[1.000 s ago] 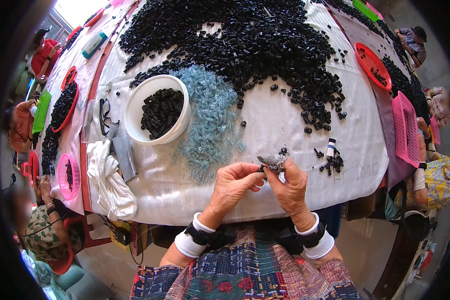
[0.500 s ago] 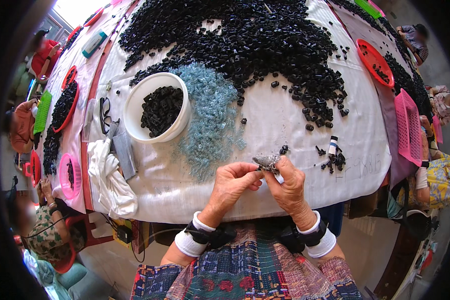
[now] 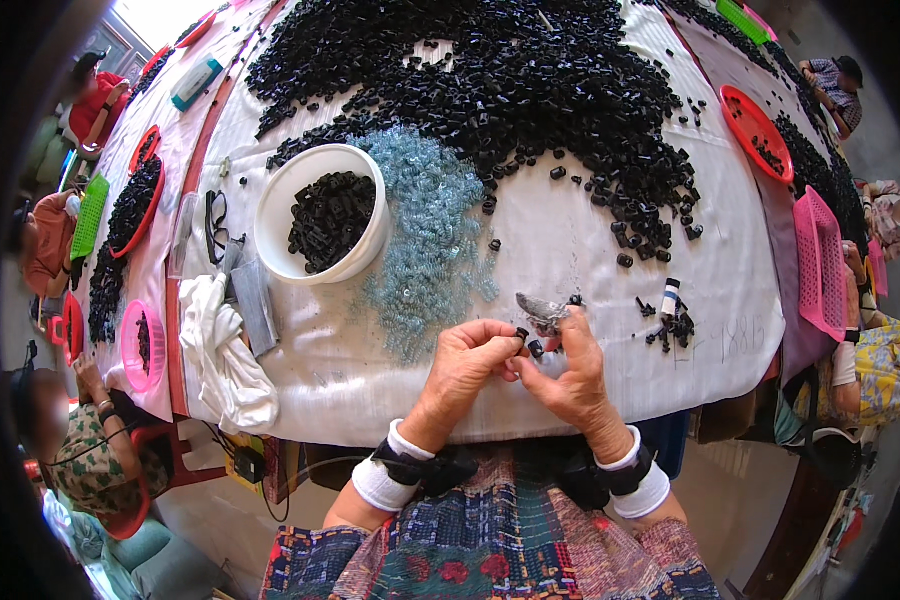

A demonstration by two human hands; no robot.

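My left hand (image 3: 470,362) pinches a small black plastic part (image 3: 521,334) between thumb and forefinger. Close beside it, my right hand (image 3: 577,372) is closed around a pointed, silvery-grey piece (image 3: 542,309) whose exact kind I cannot make out. Another small black part (image 3: 536,348) shows at the right thumb, though whether it is gripped or lying there is unclear. Beyond the hands lies a heap of clear bluish coils (image 3: 425,240). A white bucket (image 3: 267,232) to its left holds black parts. Several dark bits lie around a small white tube (image 3: 668,296) on the right.
A great pile of black parts (image 3: 530,80) spreads over the far table. On the left lie eyeglasses (image 3: 214,225), a white cloth (image 3: 215,345) and a grey strip (image 3: 254,305). A red tray (image 3: 732,97) and pink basket (image 3: 818,270) stand right. Several people sit along both sides.
The fingertips have drawn slightly apart, and the black part in my left hand now shows. The grey piece has tipped upward, away from the left fingertips. The view has shifted a little.
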